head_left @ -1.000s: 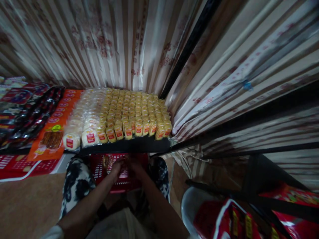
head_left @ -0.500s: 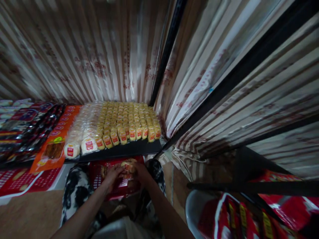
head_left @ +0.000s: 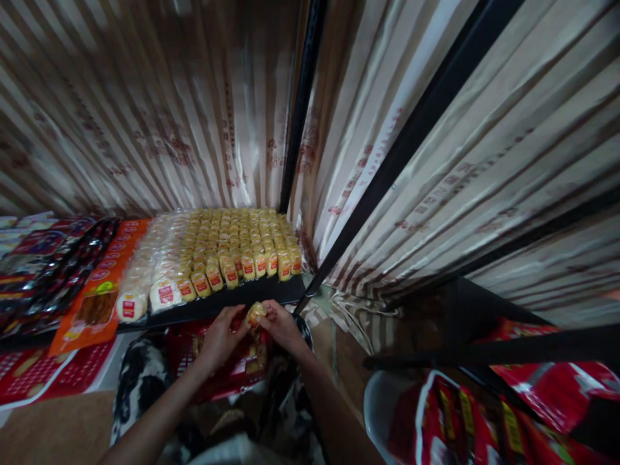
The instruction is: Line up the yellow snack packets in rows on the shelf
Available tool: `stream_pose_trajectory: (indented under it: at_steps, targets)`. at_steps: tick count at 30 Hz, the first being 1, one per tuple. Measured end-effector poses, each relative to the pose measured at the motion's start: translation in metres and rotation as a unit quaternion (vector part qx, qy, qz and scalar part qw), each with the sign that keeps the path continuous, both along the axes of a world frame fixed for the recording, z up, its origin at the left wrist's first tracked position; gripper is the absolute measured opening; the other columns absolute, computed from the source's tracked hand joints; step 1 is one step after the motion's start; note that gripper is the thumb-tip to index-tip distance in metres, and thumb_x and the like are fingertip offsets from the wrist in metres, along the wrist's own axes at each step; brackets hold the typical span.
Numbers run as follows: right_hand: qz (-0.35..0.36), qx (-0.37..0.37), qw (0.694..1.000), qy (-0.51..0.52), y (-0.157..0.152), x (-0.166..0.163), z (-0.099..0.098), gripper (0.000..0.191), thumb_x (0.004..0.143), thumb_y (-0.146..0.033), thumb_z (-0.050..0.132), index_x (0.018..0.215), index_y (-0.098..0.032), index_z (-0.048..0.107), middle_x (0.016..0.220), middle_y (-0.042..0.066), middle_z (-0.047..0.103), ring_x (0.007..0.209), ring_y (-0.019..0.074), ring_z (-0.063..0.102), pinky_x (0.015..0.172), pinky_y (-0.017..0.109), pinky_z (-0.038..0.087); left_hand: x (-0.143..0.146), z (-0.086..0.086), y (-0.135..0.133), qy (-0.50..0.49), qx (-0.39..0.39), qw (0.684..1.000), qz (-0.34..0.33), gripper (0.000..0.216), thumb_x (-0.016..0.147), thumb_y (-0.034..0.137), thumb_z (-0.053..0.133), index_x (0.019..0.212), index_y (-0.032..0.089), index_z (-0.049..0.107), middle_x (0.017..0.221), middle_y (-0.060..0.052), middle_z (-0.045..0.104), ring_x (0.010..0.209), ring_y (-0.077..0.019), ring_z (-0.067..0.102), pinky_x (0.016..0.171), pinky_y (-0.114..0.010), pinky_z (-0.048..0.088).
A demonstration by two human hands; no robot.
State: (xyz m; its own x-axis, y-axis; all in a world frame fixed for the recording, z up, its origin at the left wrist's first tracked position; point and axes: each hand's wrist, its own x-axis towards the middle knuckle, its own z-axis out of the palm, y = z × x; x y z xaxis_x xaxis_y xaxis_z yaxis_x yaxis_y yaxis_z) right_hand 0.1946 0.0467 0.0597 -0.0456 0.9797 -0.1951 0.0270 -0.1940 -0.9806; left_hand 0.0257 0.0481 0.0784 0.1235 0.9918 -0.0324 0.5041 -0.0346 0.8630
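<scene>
A small wrapped yellow cake (head_left: 255,314) is held between my two hands, over a red plastic basket (head_left: 180,352) at my knees. My right hand (head_left: 282,326) pinches its right side. My left hand (head_left: 220,339) has thumb and finger at its left side, the other fingers curving loosely. Inside the basket lie more small wrapped pieces (head_left: 256,361), partly hidden by my hands. Just beyond, rows of similar wrapped yellow cakes (head_left: 237,242) stand packed on a black shelf (head_left: 194,311), their red labels toward me.
Left of the yellow rows are white round packs (head_left: 166,294), an orange packet (head_left: 97,310) and dark packets (head_left: 62,268). A striped curtain (head_left: 194,116) hangs behind, with black metal poles (head_left: 358,223). Red packets (head_left: 450,413) fill a white tub (head_left: 380,403) at right.
Both hands have risen from the basket toward the shelf edge with the yellow cake. The left hand's fingers have spread a little. The view has shifted slightly.
</scene>
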Motion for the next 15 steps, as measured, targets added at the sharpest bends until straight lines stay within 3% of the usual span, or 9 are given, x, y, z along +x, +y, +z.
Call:
stream_pose_trajectory:
  at_steps: [4, 7, 10, 15]
  targets:
    - [0.019, 0.052, 0.998, -0.032, 0.012, 0.007, 0.002, 0.027, 0.069, -0.027, 0.064, 0.095, -0.021, 0.061, 0.075, -0.003, 0.065, 0.063, 0.0116, 0.060, 0.059, 0.022, 0.049, 0.014, 0.003, 0.017, 0.002, 0.015, 0.999, -0.049, 0.034, 0.071, 0.030, 0.061, 0.104, 0.019, 0.062, 0.095, -0.006, 0.065, 0.084, -0.0179, 0.061, 0.079, -0.029, 0.046]
    - [-0.075, 0.091, 0.991, -0.064, 0.019, 0.009, 0.000, 0.041, 0.070, -0.026, 0.063, 0.110, -0.019, 0.056, 0.086, 0.001, 0.064, 0.065, 0.0108, 0.059, 0.063, 0.024, 0.051, 0.032, -0.001, 0.031, 0.002, 0.022, 1.000, -0.004, 0.029, 0.073, 0.031, 0.058, 0.097, 0.016, 0.061, 0.086, -0.005, 0.064, 0.071, -0.0158, 0.059, 0.070, -0.028, 0.047]
    - [-0.160, 0.134, 0.973, -0.098, 0.023, 0.009, -0.003, 0.039, 0.077, -0.028, 0.055, 0.114, -0.016, 0.054, 0.097, 0.008, 0.063, 0.072, 0.0127, 0.061, 0.069, 0.028, 0.053, 0.053, -0.001, 0.048, -0.001, 0.023, 0.998, 0.057, 0.025, 0.074, 0.029, 0.056, 0.095, 0.015, 0.060, 0.081, -0.003, 0.062, 0.064, -0.0136, 0.056, 0.065, -0.027, 0.046]
    - [-0.193, 0.196, 0.948, -0.158, 0.025, 0.013, -0.007, 0.029, 0.083, -0.023, 0.044, 0.107, -0.016, 0.058, 0.103, 0.011, 0.059, 0.084, 0.0153, 0.062, 0.074, 0.029, 0.054, 0.081, 0.007, 0.077, 0.035, 0.043, 0.992, 0.112, 0.022, 0.078, 0.027, 0.055, 0.097, 0.016, 0.057, 0.080, -0.002, 0.062, 0.064, -0.0139, 0.057, 0.066, -0.027, 0.045]
